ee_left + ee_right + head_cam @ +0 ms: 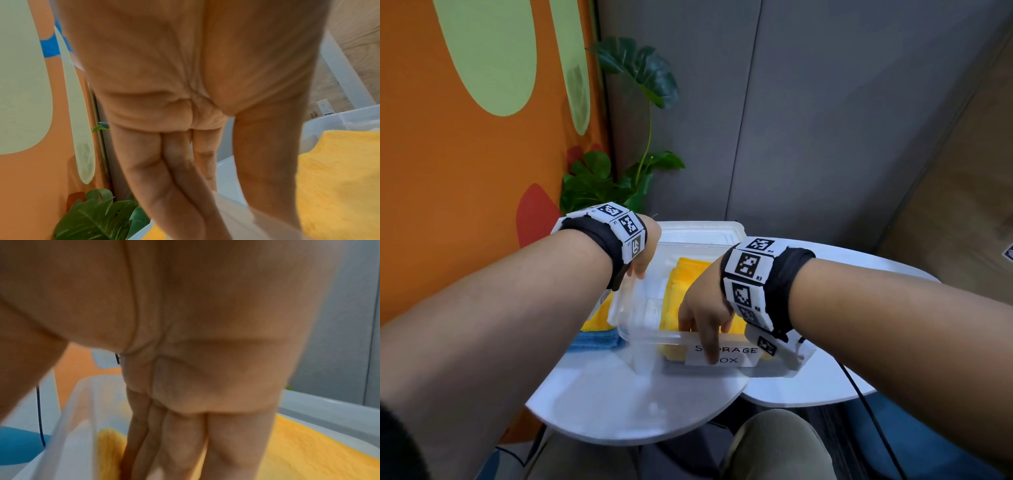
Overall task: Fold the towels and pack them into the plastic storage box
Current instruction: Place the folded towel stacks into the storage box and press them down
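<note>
- A white round table (619, 407) is standing before a grey wall and an orange wall with pale green shapes; a leafy plant (633, 171) is growing in the corner.
- A clear plastic storage box (640, 329) is sitting on the table, its paper label (736, 356) reading "STORAGE BOX", partly hidden by a finger.
- A folded yellow towel (688, 277) is lying inside the box; yellow and blue towels (599, 329) are lying just left of it.
- The right hand (705, 308) is gripping the near rim, fingers (185, 443) pressed together inside and a finger outside on the label.
- The left hand (647, 246) is holding the far left rim, fingers (164, 186) together, thumb apart.
</note>
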Motion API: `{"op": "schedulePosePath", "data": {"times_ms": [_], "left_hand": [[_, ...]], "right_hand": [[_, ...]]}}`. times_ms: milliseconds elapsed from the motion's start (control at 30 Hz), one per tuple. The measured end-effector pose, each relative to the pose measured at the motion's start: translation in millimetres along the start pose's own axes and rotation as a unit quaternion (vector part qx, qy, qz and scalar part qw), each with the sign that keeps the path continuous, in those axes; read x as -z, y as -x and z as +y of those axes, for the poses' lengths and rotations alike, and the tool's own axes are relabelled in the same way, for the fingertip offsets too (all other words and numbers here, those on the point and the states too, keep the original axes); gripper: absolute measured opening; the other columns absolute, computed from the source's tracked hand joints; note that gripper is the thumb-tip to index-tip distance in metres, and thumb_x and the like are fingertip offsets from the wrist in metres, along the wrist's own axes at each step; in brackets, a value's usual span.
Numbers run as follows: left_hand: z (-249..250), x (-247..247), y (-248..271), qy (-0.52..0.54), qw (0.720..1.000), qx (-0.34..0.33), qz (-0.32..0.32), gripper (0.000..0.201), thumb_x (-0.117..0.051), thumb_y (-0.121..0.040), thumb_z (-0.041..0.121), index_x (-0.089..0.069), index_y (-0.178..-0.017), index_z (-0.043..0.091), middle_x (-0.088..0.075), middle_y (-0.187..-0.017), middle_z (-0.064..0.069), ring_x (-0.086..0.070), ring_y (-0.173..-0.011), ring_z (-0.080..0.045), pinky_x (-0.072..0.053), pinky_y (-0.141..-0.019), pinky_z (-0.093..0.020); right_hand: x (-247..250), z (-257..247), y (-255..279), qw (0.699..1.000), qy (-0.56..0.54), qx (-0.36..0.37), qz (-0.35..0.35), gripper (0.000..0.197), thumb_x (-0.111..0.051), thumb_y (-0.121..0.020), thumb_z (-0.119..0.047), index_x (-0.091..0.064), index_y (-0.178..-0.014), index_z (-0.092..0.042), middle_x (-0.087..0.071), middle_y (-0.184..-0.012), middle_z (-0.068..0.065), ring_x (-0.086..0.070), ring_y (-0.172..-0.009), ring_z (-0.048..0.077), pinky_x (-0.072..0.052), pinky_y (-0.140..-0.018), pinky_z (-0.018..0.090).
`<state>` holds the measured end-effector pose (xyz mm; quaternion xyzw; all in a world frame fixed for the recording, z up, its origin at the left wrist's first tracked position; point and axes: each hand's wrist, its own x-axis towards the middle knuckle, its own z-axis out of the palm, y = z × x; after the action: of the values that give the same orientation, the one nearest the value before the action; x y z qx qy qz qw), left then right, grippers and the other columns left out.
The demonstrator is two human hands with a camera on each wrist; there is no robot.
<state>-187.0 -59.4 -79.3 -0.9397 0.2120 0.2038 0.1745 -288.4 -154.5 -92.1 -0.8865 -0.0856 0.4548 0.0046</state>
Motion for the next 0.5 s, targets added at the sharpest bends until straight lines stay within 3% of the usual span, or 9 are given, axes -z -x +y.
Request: {"op": "schedulePosePath", "data": {"times_ms": [67,133,300,433,500], "left_hand": [[0.8,0.2,-0.4,-0.004,1.000,-0.001,-0.001,0.041,-0.071,-0.086,0.024,-0.063,-0.122,0.005,-0.068,-0.076,0.000,-0.055,-0.051,-0.009,-0.044,-0.052,-0.017],[1.7,0.2,0.5,-0.015,1.000,-0.001,0.000,0.042,-0.070,-0.087,0.024,-0.062,-0.123,0.006,-0.072,-0.090,-0.003,-0.054,-0.052,-0.008,-0.044,-0.053,-0.016],[2.4,-0.4,1.6,-0.019,1.000,0.000,0.003,0.043,-0.070,-0.088,0.026,-0.061,-0.125,0.007,-0.073,-0.105,-0.004,-0.054,-0.053,-0.008,-0.044,-0.054,-0.015],[1.2,-0.6,2.0,0.002,1.000,-0.005,0.005,0.042,-0.070,-0.087,0.026,-0.062,-0.124,0.007,-0.072,-0.095,-0.003,-0.056,-0.055,-0.009,-0.045,-0.055,-0.015],[-4.3,-2.2,2.6,0.037,0.999,-0.012,0.006,0.043,-0.070,-0.087,0.025,-0.061,-0.125,0.005,-0.071,-0.095,-0.003,-0.061,-0.060,-0.011,-0.048,-0.059,-0.016]], "right_hand": [[-1.6,-1.3,-2.6,0.997,-0.065,-0.005,-0.043,0.054,-0.086,-0.057,-0.035,-0.071,-0.104,-0.014,-0.073,-0.100,0.006,-0.069,-0.097,0.024,-0.052,-0.094,0.039],[-3.5,-2.3,-4.8,0.992,-0.110,-0.010,-0.065,0.060,-0.088,-0.049,-0.040,-0.073,-0.100,-0.013,-0.074,-0.096,0.007,-0.070,-0.094,0.025,-0.050,-0.096,0.041],[-6.3,-8.1,-5.0,0.994,-0.100,-0.025,-0.032,0.040,-0.080,-0.068,-0.049,-0.068,-0.093,-0.019,-0.074,-0.096,0.003,-0.070,-0.083,0.020,-0.053,-0.087,0.033],[-7.1,-11.8,-2.0,0.997,-0.072,-0.037,-0.013,0.044,-0.078,-0.065,-0.056,-0.066,-0.089,-0.022,-0.072,-0.096,0.001,-0.067,-0.086,0.019,-0.051,-0.090,0.035],[-5.0,-12.2,-1.7,0.997,-0.061,-0.038,0.005,0.042,-0.078,-0.065,-0.057,-0.064,-0.086,-0.024,-0.071,-0.093,-0.001,-0.066,-0.086,0.017,-0.051,-0.083,0.031]]}}
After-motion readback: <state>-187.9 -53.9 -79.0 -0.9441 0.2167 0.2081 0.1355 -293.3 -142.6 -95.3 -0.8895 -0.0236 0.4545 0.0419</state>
